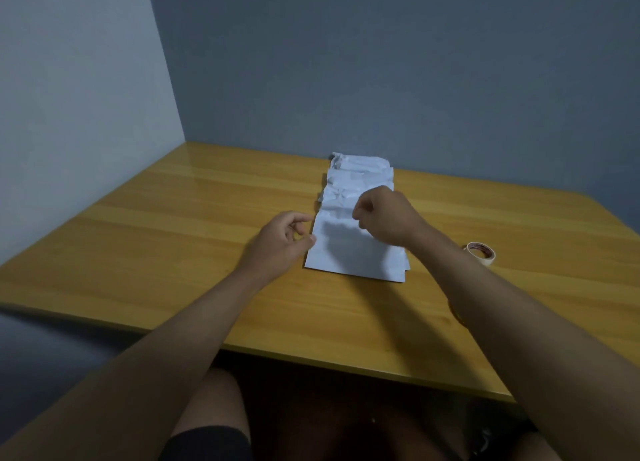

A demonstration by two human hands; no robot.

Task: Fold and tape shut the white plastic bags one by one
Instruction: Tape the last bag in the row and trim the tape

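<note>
Two hands over glossy yellow wood-grain tabletop (pixel 156 245), apart from each other. Left hand (pixel 277 242) beside left edge of nearest bag, fingers loosely curled, thumb tip at bag edge — contact or pinch unclear. White plastic bags (pixel 356 249) lie mid-tabletop in overlapping row running away toward wall; near one flat and smooth, far ones crinkled. Right hand (pixel 384 218) hovers above row, fingers curled under — anything held hidden. Tape roll (pixel 480 252), pale ring, lies flat at right. Grey-blue walls meet in corner behind. Lap dark, indistinct.
</note>
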